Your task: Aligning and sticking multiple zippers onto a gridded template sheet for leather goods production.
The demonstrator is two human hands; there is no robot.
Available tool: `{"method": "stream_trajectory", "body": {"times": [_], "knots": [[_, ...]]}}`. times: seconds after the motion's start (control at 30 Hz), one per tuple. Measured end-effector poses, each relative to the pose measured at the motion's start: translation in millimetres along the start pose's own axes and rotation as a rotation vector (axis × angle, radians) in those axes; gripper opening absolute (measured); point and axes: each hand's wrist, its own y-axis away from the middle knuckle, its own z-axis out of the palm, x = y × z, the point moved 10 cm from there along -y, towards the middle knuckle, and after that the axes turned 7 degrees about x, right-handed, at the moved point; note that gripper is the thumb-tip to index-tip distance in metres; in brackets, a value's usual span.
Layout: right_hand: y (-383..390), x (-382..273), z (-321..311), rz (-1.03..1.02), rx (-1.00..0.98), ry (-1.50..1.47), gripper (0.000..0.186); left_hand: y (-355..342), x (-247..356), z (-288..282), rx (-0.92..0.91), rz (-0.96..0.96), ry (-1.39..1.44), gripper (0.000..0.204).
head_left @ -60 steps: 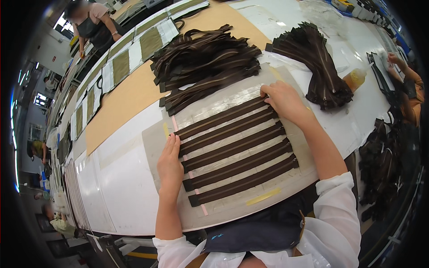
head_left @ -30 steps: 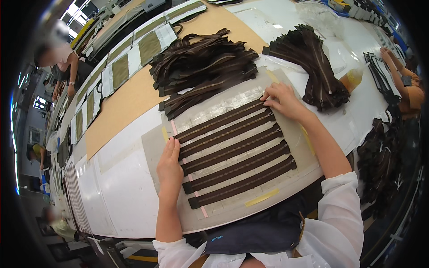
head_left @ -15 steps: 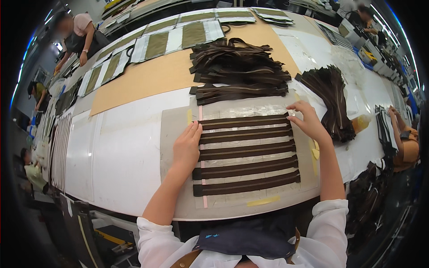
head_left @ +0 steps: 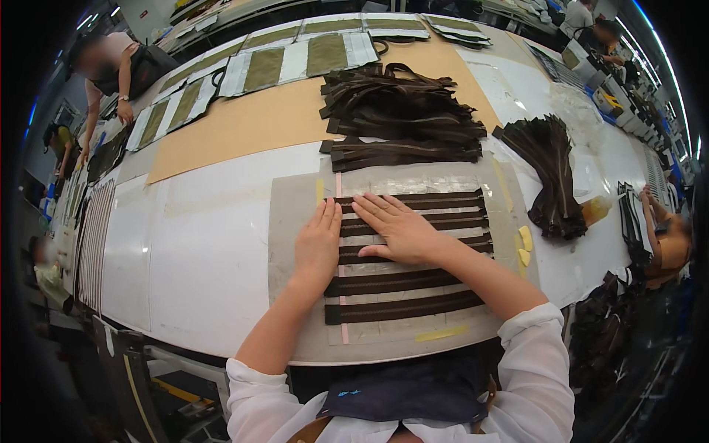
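Several dark brown zippers [head_left: 402, 282] lie side by side in rows across a grey board [head_left: 292, 198], which carries a pink strip near the zippers' left ends and yellow tape marks. My left hand [head_left: 316, 242] lies flat at the left end of the farthest zipper, fingertips on it and fingers together. Spread flat over the upper rows is my right hand [head_left: 402, 230], its fingertips on the farthest zipper just right of my left hand. Parts of the upper rows are hidden beneath it. Neither hand grips anything.
Beyond the board a heap of brown zippers [head_left: 399, 111] is piled up; a bundled bunch [head_left: 546, 173] lies to its right. Yellow pieces [head_left: 525, 240] sit at the board's right. Olive and white fabric panels [head_left: 264, 70] line the far side. Co-workers stand left and right.
My right hand has moved left from the farthest zipper's right end to lie flat near its left end. My left hand stays by the left end.
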Motion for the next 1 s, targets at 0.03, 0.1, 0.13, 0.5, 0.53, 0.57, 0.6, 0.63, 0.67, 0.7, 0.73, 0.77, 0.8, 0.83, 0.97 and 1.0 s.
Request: {"method": "stream_trajectory", "body": {"times": [0.03,0.1,0.13,0.5,0.53,0.57,0.6,0.63,0.67,0.7,0.73,0.77,0.8,0.83,0.97,1.0], "knots": [[10,10,-7,0.043,-0.030,0.004,0.095,0,-1,-3,0.001,-0.015,0.010,0.055],[34,28,-16,0.080,-0.075,0.010,0.095,1,-3,-5,0.000,-0.044,0.028,0.057],[48,41,-24,0.123,-0.088,0.051,0.096,0,-1,-7,0.002,-0.031,0.011,0.057],[127,98,-58,0.361,-0.132,0.292,0.097,2,-6,-7,-0.030,-0.046,0.007,0.060],[129,98,-58,0.362,-0.133,0.294,0.097,1,-6,-6,-0.059,-0.046,0.022,0.057],[131,99,-60,0.373,-0.120,0.278,0.097,1,-4,-4,-0.088,-0.045,0.037,0.055],[132,100,-61,0.385,-0.107,0.261,0.098,-1,-2,-5,-0.087,-0.043,0.038,0.055],[135,101,-63,0.393,-0.105,0.265,0.098,-2,2,-8,-0.072,-0.029,0.013,0.055],[136,103,-62,0.390,-0.099,0.214,0.095,-4,6,-10,-0.057,-0.014,-0.012,0.055],[136,106,-62,0.387,-0.093,0.164,0.093,-3,6,-6,-0.054,-0.006,-0.008,0.055],[137,115,-59,0.395,-0.089,0.165,0.093,2,1,-3,-0.013,-0.010,-0.023,0.055],[138,126,-57,0.414,-0.046,-0.100,0.090,1,0,-5,0.034,-0.012,-0.030,0.055],[140,132,-57,0.425,0.000,-0.365,0.086,1,0,-5,0.040,-0.001,-0.020,0.055],[138,129,-72,0.496,0.047,-0.566,0.075,1,-4,-8,0.031,-0.033,0.014,0.055],[168,165,-74,0.565,0.495,-1.413,0.056,-4,-21,-11,0.081,-0.061,0.172,0.054],[178,166,-79,0.562,0.490,-1.408,0.056,-7,-22,-12,0.086,-0.065,0.174,0.054]]}}
